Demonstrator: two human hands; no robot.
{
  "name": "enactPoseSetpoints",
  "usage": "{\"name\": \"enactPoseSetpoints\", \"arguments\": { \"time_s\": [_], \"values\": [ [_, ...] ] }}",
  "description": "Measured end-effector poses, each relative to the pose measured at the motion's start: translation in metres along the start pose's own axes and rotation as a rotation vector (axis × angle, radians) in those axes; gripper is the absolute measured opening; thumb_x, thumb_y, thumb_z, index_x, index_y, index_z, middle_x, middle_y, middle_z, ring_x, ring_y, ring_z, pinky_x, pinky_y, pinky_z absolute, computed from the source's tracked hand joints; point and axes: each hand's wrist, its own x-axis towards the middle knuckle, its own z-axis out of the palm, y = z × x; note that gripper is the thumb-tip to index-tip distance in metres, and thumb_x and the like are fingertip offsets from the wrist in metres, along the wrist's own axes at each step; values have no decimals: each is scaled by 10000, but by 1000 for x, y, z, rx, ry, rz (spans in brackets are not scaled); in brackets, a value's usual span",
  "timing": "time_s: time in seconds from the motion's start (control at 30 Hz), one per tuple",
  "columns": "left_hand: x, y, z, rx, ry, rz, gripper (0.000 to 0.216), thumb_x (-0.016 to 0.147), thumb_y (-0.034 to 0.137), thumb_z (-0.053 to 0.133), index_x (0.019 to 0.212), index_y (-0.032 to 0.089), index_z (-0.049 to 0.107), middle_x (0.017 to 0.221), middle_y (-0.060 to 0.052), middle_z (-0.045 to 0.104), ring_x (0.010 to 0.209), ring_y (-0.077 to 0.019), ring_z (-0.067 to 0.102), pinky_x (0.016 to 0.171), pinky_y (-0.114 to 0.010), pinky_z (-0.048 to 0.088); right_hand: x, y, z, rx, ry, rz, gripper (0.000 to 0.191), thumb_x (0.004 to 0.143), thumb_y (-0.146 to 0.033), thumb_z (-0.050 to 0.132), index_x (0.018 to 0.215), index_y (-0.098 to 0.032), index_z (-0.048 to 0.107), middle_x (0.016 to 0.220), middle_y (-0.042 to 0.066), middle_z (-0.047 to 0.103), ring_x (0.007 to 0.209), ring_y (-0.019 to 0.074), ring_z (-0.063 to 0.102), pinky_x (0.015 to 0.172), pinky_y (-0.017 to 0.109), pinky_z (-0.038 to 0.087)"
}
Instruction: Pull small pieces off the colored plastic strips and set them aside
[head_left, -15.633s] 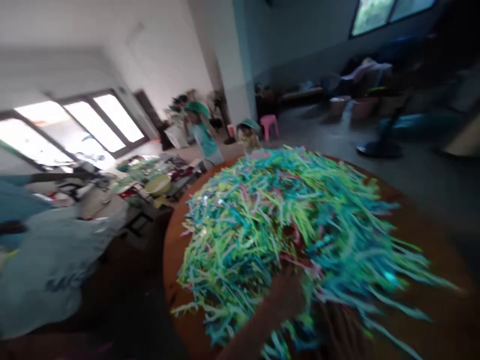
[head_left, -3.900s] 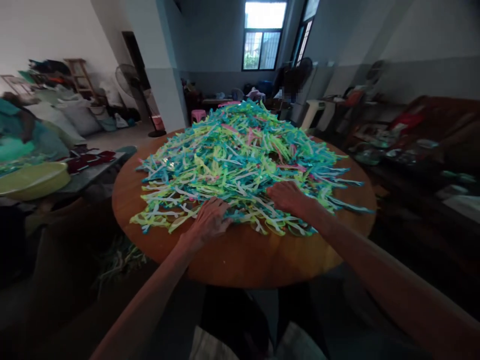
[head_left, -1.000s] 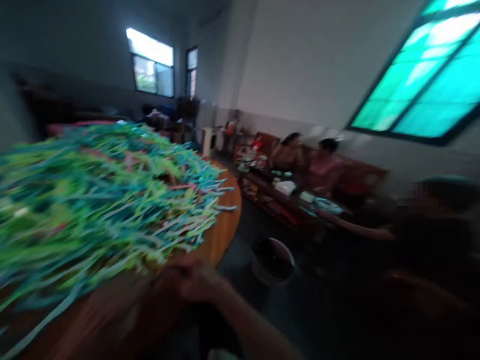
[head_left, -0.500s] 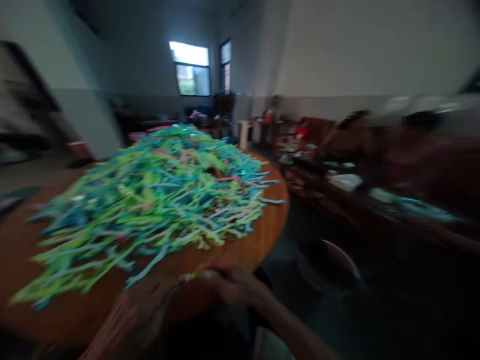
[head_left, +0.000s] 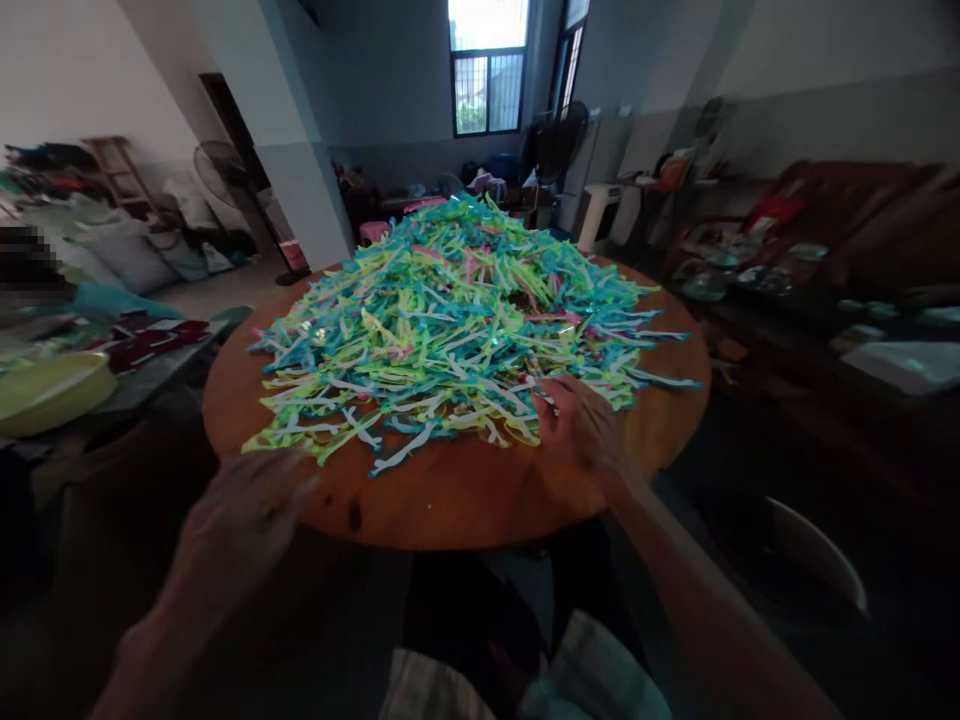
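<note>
A large heap of thin strips in blue, yellow-green, white and some pink covers much of a round wooden table. My right hand is at the front right edge of the heap, its fingers bent and touching the strips. Thumb and index finger look apart there, and no strip is lifted. Near the table's front left edge is my left hand, blurred by motion. Its fingers are smeared, and I cannot make out anything in them.
To the left, a yellow basin and dark red cloth lie on another table beside a partly visible person. A tub stands on the floor at right. A long low table with glassware is behind it. Fans and a pillar stand farther back.
The view has swung left. My hands, earlier close together with a small light-coloured piece between them, are now apart: the right at the heap, the left off to the left.
</note>
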Motion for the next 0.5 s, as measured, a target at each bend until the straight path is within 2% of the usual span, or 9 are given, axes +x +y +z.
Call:
{"name": "enactPoseSetpoints", "arguments": {
  "time_s": [0.1, 0.2, 0.3, 0.4, 0.5],
  "values": [
    [32, 33, 42, -25, -66, 8, 281, 980, 351, 520, 1191, 203, 632, 1187, -92, 671, 1140, -275, 591, 1024, -460, 479, 32, 12, 10, -139, -199, 15, 311, 976, -267, 462, 1152, -166, 698, 1115, 126, 704, 1035, 256, 630, 860, 330, 441],
    [60, 66, 65, -50, -214, -32, 246, 954, 341, 563, 1140, 207, 649, 1140, -86, 682, 1119, -267, 592, 993, -426, 477, 55, 17, 21, -215, -387, -5, 263, 936, -271, 506, 977, -176, 748, 1022, 131, 727, 987, 270, 650, 796, 325, 433],
    [75, 82, 74, -33, -319, -79, 177, 944, 331, 569, 1033, 205, 657, 1084, -81, 676, 1121, -273, 580, 980, -417, 464, 69, 14, 31, -234, -456, 2, 231, 874, -223, 536, 815, -159, 749, 862, 146, 727, 851, 268, 668, 703, 317, 413],
    [81, 84, 77, -8, -351, -85, 154, 943, 293, 534, 964, 185, 643, 1055, -91, 671, 1096, -276, 582, 969, -404, 455, 78, 9, 34, -247, -481, 16, 226, 833, -174, 528, 856, -148, 751, 888, 150, 729, 849, 256, 664, 690, 308, 407],
    [83, 83, 76, 10, -388, -93, 151, 927, 276, 508, 904, 178, 621, 1009, -100, 674, 1034, -269, 604, 904, -375, 465, 82, 6, 23, -244, -482, 0, 236, 818, -157, 525, 887, -132, 749, 910, 148, 727, 883, 259, 660, 716, 310, 421]
  ]
}}
